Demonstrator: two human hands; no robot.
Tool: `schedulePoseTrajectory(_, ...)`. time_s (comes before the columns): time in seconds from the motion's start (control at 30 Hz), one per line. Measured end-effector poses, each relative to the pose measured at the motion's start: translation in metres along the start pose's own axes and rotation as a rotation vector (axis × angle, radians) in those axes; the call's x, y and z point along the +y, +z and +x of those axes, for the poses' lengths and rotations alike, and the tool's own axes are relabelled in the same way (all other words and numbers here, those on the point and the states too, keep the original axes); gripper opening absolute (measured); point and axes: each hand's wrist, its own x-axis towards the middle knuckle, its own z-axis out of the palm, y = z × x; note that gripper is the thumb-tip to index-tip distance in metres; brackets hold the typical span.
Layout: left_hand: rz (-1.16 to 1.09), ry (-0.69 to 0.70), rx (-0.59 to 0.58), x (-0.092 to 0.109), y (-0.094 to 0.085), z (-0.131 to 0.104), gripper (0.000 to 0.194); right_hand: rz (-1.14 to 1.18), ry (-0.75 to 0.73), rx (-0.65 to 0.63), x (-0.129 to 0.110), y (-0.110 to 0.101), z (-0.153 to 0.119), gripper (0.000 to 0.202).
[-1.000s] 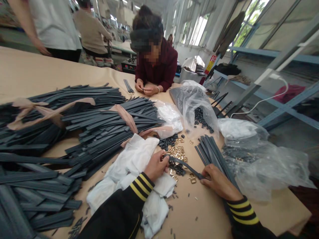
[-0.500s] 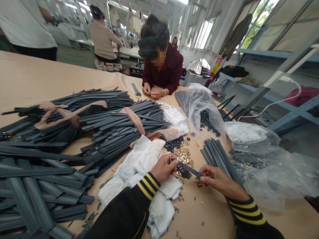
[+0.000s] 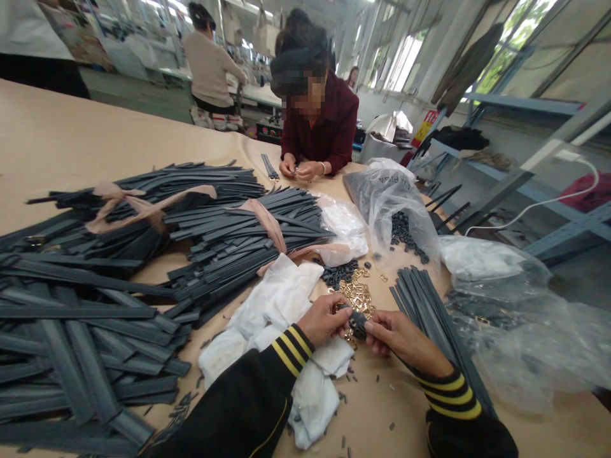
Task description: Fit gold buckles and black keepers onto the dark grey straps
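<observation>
Change: right hand (image 3: 398, 336) has closed in on left hand (image 3: 327, 316) within 1 second.
Grip: both hands pinch the dark strap (image 3: 357, 323).
Below: gold buckles (image 3: 357, 294), tabletop (image 3: 71, 146).

The bench (image 3: 71, 140) carries bundled strips (image 3: 224, 222) across its left and centre, with loose strips (image 3: 71, 331) heaped at the near left. A crumpled cloth (image 3: 281, 299) lies in front of the bundles, under the left hand (image 3: 324, 318). The right hand (image 3: 396, 336) is just beside it to the right, and a small strap piece (image 3: 357, 322) sits between the two. Behind the hands lies a heap of buckles (image 3: 358, 294), with small loops (image 3: 340, 273) behind that. A further stack of strips (image 3: 429, 312) lies right of the hands. An open bag (image 3: 391, 197) holding loops stands behind this stack, and more bags (image 3: 515, 318) lie at the far right. A co-worker (image 3: 324, 121) leans on the bench's far edge, with shelving (image 3: 548, 165) off to the right.
</observation>
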Motion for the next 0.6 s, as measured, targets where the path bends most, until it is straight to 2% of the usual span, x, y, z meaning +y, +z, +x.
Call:
schedulePoseTrajectory(0.1,0.025,0.018,-0.029,0.001,0.002,-0.001,0.026,-0.048,0.023,-0.082,-0.002,0.002,-0.001,0.034)
schedulePoseTrajectory(0.43,0.112,0.096,0.027,0.006,0.002,-0.002,0.021,-0.172,-0.137,0.008,-0.005,0.006,0.002,0.026)
schedulePoseTrajectory(0.6,0.245,0.16,0.027,0.009,0.0,-0.003,0.013,-0.055,-0.028,-0.003,-0.005,0.011,0.001,0.031)
